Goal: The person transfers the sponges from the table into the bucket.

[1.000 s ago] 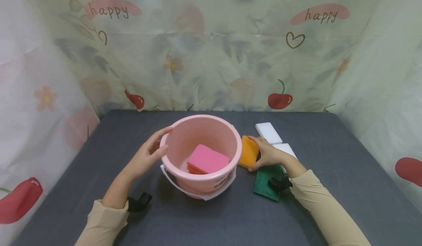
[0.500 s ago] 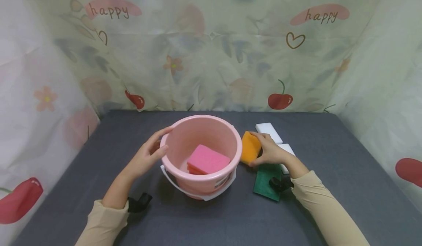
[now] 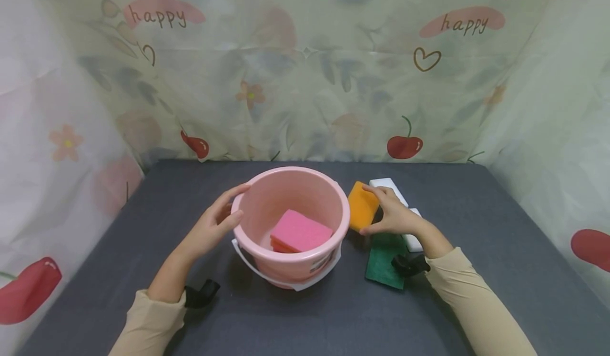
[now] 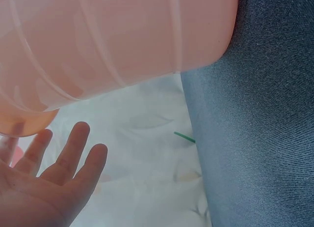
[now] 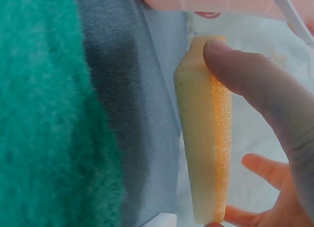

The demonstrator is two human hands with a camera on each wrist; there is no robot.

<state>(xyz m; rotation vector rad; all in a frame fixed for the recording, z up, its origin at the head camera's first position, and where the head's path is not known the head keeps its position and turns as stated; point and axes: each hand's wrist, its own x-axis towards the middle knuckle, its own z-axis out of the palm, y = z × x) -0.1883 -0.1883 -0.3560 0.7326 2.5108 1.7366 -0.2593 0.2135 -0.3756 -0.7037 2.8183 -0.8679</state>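
A pink bucket [image 3: 292, 173] with a white handle stands mid-table. My left hand [image 3: 209, 234] rests at its left rim, thumb and index finger touching the edge, the other fingers spread loosely outside the wall in the left wrist view. My right hand [image 3: 395, 218] pinches an orange sponge [image 3: 363, 206] between thumb and fingers, just right of the bucket. In the right wrist view the sponge [image 5: 203, 148] hangs above the table, held at its two ends, its edge showing a pale layer beside the orange one. A pink sponge [image 3: 302, 231] lies inside the bucket over something orange-red.
On the dark table, a green scouring pad [image 3: 385, 263] lies under my right wrist. White blocks [image 3: 388, 186] lie behind and beside my right hand, partly hidden. A printed curtain [image 3: 305, 80] encloses the table at the back and sides.
My right hand has lifted the orange sponge off the table, moving it up and slightly away beside the bucket. My left hand and the bucket have stayed put.
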